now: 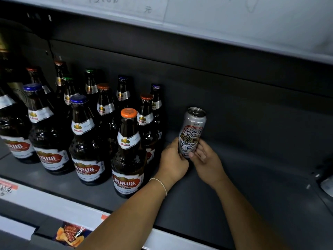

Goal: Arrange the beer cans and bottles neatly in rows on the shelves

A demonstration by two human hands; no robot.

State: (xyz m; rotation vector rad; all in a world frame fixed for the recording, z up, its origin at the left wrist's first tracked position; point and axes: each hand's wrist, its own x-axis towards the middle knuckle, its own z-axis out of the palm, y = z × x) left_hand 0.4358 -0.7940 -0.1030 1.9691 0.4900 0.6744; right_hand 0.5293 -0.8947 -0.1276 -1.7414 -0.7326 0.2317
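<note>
Silver beer can (191, 132) upright on dark shelf (252, 177), well back, tilted slightly. Left hand (173, 162) and right hand (207, 159) both curl round can's lower part, one each side. Brown U8 beer bottles (128, 152) stand in rows left of can, caps orange, blue, green. Thin bracelet (160, 184) on left wrist. Snack packet (71, 234) below shelf edge.

The base of the silver can (192, 131) is lost behind the left hand (173, 162) and right hand (207, 159). At nine o'clock a bottle (12, 127) runs off the frame edge. The back-row bottles (90, 83) at ten o'clock sink into shadow, labels unreadable. At seven o'clock, a blurred price tag (7, 188), and a snack packet (71, 235) half hidden by the forearm.
</note>
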